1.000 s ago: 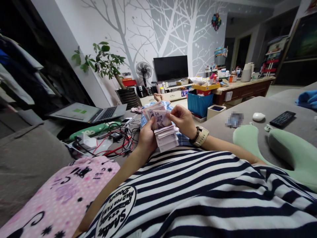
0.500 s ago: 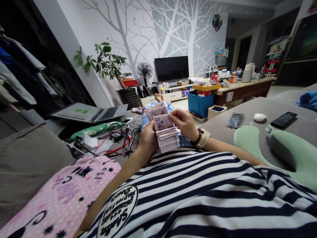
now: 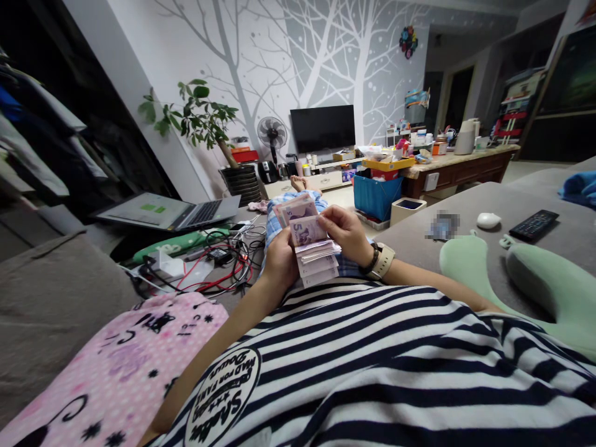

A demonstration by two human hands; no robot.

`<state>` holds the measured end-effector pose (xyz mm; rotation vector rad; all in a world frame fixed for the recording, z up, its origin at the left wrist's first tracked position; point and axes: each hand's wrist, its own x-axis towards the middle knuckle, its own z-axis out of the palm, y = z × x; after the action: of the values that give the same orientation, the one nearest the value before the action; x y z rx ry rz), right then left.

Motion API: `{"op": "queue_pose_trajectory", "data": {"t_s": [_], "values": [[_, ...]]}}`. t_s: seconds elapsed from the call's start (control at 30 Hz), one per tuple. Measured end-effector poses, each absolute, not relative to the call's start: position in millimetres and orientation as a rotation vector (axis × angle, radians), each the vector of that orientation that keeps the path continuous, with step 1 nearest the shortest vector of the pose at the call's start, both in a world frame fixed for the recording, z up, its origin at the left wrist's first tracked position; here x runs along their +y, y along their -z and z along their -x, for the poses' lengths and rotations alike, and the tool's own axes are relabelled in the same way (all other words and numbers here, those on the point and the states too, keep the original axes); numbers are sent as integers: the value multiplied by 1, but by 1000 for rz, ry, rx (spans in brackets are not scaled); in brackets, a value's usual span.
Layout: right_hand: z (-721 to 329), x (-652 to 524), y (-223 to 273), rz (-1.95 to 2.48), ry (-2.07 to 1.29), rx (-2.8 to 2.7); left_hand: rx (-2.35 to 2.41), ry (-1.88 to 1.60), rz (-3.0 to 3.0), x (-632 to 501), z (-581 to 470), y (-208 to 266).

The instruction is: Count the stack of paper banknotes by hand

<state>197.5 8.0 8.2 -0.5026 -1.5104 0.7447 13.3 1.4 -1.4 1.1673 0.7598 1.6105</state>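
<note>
A stack of purple banknotes (image 3: 308, 231) marked with a 5 is held over my lap, fanned out so that several folded ends (image 3: 318, 268) hang toward my striped shirt. My left hand (image 3: 281, 257) grips the stack along its left edge, thumb on top. From the right, my right hand (image 3: 346, 231) pinches the upper right corner of the front note between thumb and fingers. Behind that note more notes spread upward, some with a pinkish tint. The fingers under the stack are hidden.
Left of my legs lie tangled cables (image 3: 233, 264) and an open laptop (image 3: 172, 214). A pink blanket (image 3: 139, 360) is by my left arm. On the right are a green neck pillow (image 3: 549, 279), a remote (image 3: 533, 225), a white mouse (image 3: 488, 220) and a blurred-out object (image 3: 442, 226).
The front note has shifted slightly, and more of the note behind it, with its own 5, now shows above. Both hands keep nearly the same place and grip.
</note>
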Motion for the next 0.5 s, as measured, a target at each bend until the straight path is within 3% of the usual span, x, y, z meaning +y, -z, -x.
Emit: {"op": "queue_pose_trajectory", "data": {"t_s": [0.5], "values": [[-197, 14, -3, 480, -733, -1501, 837, -1612, -1184, 5, -9, 5]]}}
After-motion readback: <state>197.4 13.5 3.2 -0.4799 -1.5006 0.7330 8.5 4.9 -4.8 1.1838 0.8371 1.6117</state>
